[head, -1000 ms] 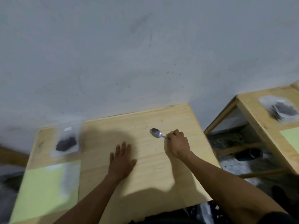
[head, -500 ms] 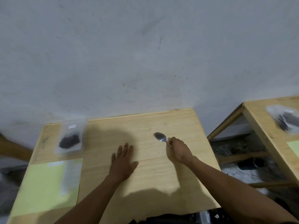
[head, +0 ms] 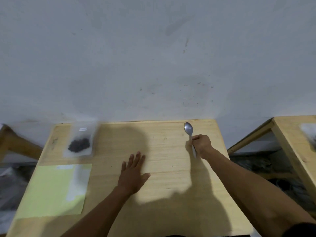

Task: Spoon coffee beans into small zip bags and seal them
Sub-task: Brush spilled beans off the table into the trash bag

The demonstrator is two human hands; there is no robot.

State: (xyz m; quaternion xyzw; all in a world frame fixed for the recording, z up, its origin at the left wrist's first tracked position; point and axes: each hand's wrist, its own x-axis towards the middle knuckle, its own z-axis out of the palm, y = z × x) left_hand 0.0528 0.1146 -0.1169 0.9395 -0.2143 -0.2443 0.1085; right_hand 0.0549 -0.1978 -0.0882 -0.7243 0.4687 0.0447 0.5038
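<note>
On the pale wooden counter (head: 171,168), seen from my head camera, my right hand (head: 201,145) is curled around the handle of a small silver metal spoon (head: 189,130), gripping it mid-shaft. The spoon's long axis runs nearly straight away from me, its empty bowl close to the counter's far edge, near the grey wall (head: 153,57).

My left hand (head: 132,175) lies flat with fingers straight, palm down on the wood, holding nothing.

The clear zip bag with dark coffee beans inside (head: 79,142) lies at the far left corner, well apart from the spoon, right across the counter. My left hand is the nearer one to it. Just below the bag sits a pale yellow-green sheet (head: 51,190) with what looks like an empty clear bag (head: 77,182) on it, though blur makes that uncertain.

Between spoon and beans the wood is bare, so I judge a leftward sweep has open room; the far edge beside the bowl is the tight spot.
</note>
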